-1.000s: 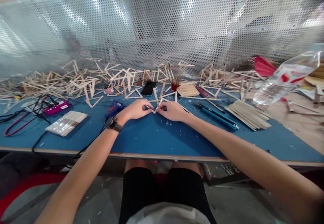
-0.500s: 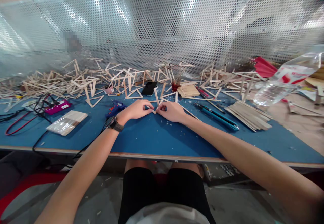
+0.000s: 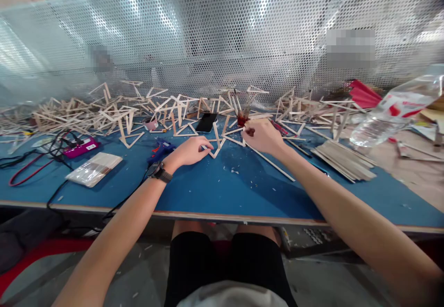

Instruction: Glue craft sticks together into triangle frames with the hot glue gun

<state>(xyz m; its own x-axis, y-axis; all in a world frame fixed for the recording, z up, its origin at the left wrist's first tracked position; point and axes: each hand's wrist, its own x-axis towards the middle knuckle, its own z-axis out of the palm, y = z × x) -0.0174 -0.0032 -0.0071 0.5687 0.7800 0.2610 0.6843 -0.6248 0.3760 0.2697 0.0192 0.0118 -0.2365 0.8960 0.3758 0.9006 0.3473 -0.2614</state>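
Observation:
My left hand, wearing a dark watch, rests low over the blue table. Its thumb and fingertips close on the near left part of a small angled frame of thin wooden sticks, one stick of which points up. To the right, my right hand is curled, with its fingertips pinched at the top of another joined wooden stick piece. The hand partly hides that piece. A blue glue gun lies just left of my left hand. One long loose stick lies beneath my right wrist.
Many joined stick frames pile up along the perforated metal screen. Nearby are a phone, a purple power strip, packaged sticks, a stack of flat sticks and a plastic bottle.
My right hand has left the angled stick frame and moved right and away from me, to the other stick piece. My left hand has stayed at the frame.

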